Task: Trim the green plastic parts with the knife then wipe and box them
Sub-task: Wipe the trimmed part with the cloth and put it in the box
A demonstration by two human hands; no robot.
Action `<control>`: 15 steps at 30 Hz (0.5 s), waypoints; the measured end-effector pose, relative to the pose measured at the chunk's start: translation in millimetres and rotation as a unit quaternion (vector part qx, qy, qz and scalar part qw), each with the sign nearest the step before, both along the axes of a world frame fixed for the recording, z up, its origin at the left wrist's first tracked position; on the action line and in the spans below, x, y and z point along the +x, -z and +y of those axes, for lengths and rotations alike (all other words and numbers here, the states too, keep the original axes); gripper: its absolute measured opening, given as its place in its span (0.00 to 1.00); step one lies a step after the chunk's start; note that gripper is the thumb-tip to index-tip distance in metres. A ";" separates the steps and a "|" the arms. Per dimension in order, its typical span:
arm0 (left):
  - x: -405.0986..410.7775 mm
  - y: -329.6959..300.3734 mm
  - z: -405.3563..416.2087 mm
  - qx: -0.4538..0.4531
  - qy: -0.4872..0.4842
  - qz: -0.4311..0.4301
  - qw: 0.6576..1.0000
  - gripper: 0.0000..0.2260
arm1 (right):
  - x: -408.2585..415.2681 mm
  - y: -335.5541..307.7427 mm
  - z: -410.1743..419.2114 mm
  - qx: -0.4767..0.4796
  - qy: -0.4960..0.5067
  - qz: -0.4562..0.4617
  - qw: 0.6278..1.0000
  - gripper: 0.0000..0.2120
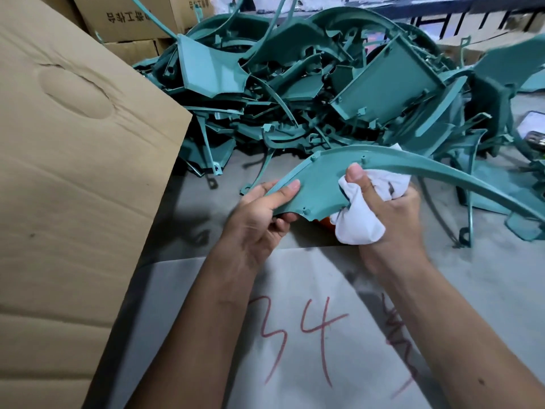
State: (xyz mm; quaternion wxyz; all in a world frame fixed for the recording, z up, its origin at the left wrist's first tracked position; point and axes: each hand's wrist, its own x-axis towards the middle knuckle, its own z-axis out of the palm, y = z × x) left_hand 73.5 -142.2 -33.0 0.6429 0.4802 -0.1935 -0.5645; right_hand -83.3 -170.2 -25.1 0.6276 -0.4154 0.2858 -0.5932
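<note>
Curved green part (321, 184) is being held just above the table (486, 276), mid-table, its long arm sweeping toward the right edge. Left hand (265, 214) is pinching the broad end, thumb on top, fingers curled beneath. Right hand (389, 214) is gripping a white cloth (359, 228) bunched against the part, thumb pressing on. Judgement: this piece is at the wiping stage; boxing remains. Pile (339, 84) of parts is lying along the far edge, apparently unprocessed. Carton flap (73, 172) is standing at the left edge. Knife not identifiable.
</note>
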 end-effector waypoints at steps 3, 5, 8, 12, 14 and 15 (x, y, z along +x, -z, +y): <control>-1.2 -1.5 0.1 -0.001 -0.005 -0.021 1.000 0.08 | -4.1 -0.6 -1.4 -0.033 0.043 -0.005 0.999 0.11; -4.0 -2.7 0.8 -0.011 -0.016 -0.035 0.999 0.10 | -8.8 -1.8 -2.7 -0.050 0.063 -0.013 0.997 0.08; -10.3 -6.8 2.8 -0.022 -0.041 -0.037 0.998 0.12 | -10.0 -3.3 -3.0 -0.055 0.106 -0.014 0.993 0.21; -9.5 -6.6 3.0 -0.025 -0.071 -0.039 0.996 0.12 | -11.5 -6.3 -8.0 -0.028 0.134 -0.054 0.989 0.17; 1.7 -5.8 4.8 -0.017 -0.096 -0.037 0.995 0.11 | -21.4 -12.3 -13.7 0.011 0.105 -0.144 0.984 0.07; 7.6 -3.7 5.4 -0.013 -0.095 -0.039 0.995 0.11 | -24.9 -16.0 -14.6 0.023 0.096 -0.165 0.981 0.09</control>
